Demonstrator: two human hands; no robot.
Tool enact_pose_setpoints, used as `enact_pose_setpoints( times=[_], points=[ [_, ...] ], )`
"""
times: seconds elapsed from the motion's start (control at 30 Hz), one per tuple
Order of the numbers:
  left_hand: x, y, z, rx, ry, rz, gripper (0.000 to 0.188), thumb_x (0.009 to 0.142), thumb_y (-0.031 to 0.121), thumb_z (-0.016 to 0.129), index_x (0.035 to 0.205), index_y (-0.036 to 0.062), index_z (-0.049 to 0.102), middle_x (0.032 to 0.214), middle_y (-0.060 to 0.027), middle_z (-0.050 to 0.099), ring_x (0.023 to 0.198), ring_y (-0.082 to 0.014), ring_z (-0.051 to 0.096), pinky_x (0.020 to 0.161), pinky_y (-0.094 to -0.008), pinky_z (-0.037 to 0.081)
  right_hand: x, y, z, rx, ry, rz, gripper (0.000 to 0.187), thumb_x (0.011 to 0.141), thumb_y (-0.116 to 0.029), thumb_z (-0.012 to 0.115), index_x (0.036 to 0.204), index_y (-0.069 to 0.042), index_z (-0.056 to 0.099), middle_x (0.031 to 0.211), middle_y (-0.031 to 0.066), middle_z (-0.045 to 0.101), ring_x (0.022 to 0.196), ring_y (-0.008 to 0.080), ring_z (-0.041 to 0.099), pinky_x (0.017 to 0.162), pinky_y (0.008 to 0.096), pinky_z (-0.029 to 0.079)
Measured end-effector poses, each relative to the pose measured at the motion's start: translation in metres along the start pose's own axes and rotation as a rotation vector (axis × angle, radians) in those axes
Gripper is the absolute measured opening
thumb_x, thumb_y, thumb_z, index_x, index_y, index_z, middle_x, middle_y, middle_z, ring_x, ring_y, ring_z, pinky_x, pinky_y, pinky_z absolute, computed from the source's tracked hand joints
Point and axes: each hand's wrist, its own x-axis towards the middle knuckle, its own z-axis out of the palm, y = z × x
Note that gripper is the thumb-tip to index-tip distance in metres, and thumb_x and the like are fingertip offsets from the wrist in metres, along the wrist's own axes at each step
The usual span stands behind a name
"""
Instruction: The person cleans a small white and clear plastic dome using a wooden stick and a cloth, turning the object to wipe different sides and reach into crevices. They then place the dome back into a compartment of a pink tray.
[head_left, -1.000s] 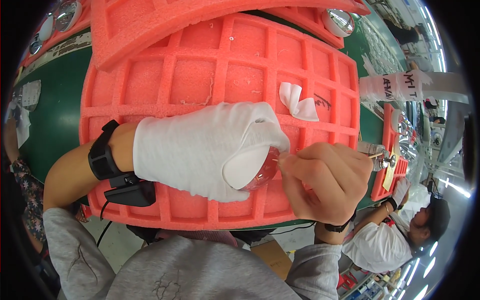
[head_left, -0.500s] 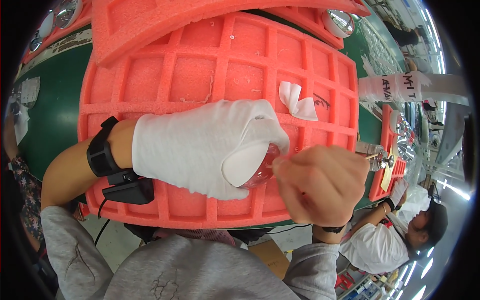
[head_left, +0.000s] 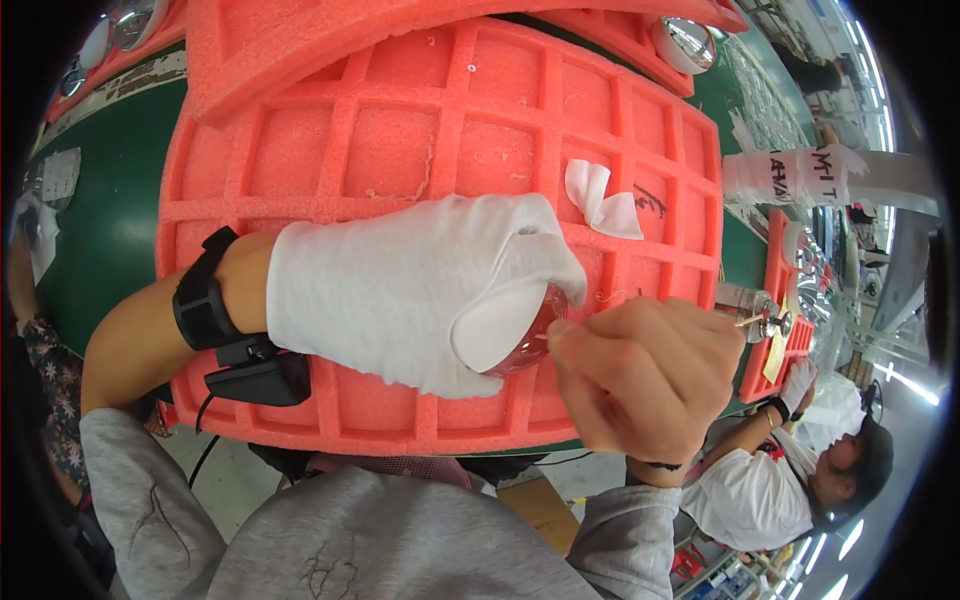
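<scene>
My left hand (head_left: 420, 290), in a white cotton glove, is closed round a rounded piece with a white oval part (head_left: 495, 330) and a clear, see-through domed part (head_left: 535, 340). Its thumb and fingers curl over the edges and hide much of it. My bare right hand (head_left: 655, 375) is closed in a pinch just right of the dome. A thin wooden stick (head_left: 748, 321) runs through its grip and pokes out behind the knuckles. The stick's front end is at or very near the clear part; I cannot tell whether they touch. A folded white cloth (head_left: 604, 200) lies beyond my hands.
Under my hands lies a pink foam tray (head_left: 345, 205) with square pockets, on a green table (head_left: 110, 240). Another foam piece (head_left: 250, 60) overlaps its far edge. At right stand a wrapped post (head_left: 790, 175) and a small glass bottle (head_left: 745, 300). A co-worker (head_left: 760, 480) sits at right.
My right hand has shifted slightly and its fingers have turned a little at the dome's edge. The left hand keeps its hold, and the whole view has drifted slightly.
</scene>
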Motion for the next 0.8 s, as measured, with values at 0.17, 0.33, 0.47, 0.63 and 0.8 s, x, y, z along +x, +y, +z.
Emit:
enact_pose_setpoints(
  times=[0.17, 0.33, 0.47, 0.63, 0.8],
  points=[
    [0.0, 0.003, -0.003, 0.015, -0.041, -0.061, 0.059, 0.066, 0.005, 0.085, 0.117, 0.0089, 0.057, 0.11, -0.0085, 0.063, 0.099, -0.0318, 0.059, 0.078, -0.0411, 0.053, -0.003, 0.002, 0.004, 0.015, 0.006, -0.006, 0.022, 0.059, 0.005, 0.077, 0.074, -0.005, 0.066, 0.062, 0.0031, 0.06, 0.048, 0.0162, 0.056, 0.044, 0.0276, 0.038],
    [-0.002, -0.001, 0.0, -0.01, 0.013, 0.002, 0.06, 0.065, 0.006, 0.086, 0.118, 0.0093, 0.057, 0.111, -0.0088, 0.063, 0.1, -0.032, 0.059, 0.079, -0.041, 0.053, 0.0, 0.006, 0.005, -0.055, 0.037, 0.013, 0.021, 0.06, 0.005, 0.078, 0.074, -0.006, 0.067, 0.061, 0.0023, 0.06, 0.047, 0.0164, 0.055, 0.044, 0.0278, 0.038],
    [-0.003, -0.002, 0.002, 0.002, 0.024, 0.04, 0.062, 0.065, 0.006, 0.087, 0.119, 0.0098, 0.057, 0.11, -0.0096, 0.062, 0.101, -0.0319, 0.06, 0.079, -0.0409, 0.053, -0.005, 0.0, 0.004, 0.007, 0.043, 0.019, 0.022, 0.059, 0.004, 0.08, 0.073, -0.006, 0.067, 0.061, 0.0025, 0.06, 0.047, 0.0171, 0.056, 0.044, 0.0274, 0.038],
    [-0.004, -0.003, 0.001, -0.034, 0.03, 0.001, 0.061, 0.065, 0.007, 0.087, 0.119, 0.0103, 0.057, 0.107, -0.0098, 0.062, 0.098, -0.0321, 0.061, 0.078, -0.0409, 0.053, -0.005, -0.001, 0.003, -0.006, -0.015, 0.029, 0.022, 0.06, 0.003, 0.081, 0.073, -0.006, 0.067, 0.063, 0.0038, 0.063, 0.05, 0.0183, 0.06, 0.045, 0.0271, 0.041],
    [0.005, 0.011, -0.003, 0.008, 0.051, -0.032, 0.055, 0.066, 0.011, 0.087, 0.114, 0.0099, 0.06, 0.104, -0.0087, 0.061, 0.094, -0.0312, 0.062, 0.078, -0.0406, 0.054, -0.003, 0.008, -0.001, 0.014, 0.005, -0.001, 0.021, 0.061, 0.005, 0.078, 0.076, -0.004, 0.068, 0.066, 0.0068, 0.066, 0.052, 0.0187, 0.062, 0.047, 0.0262, 0.044]
  ],
)
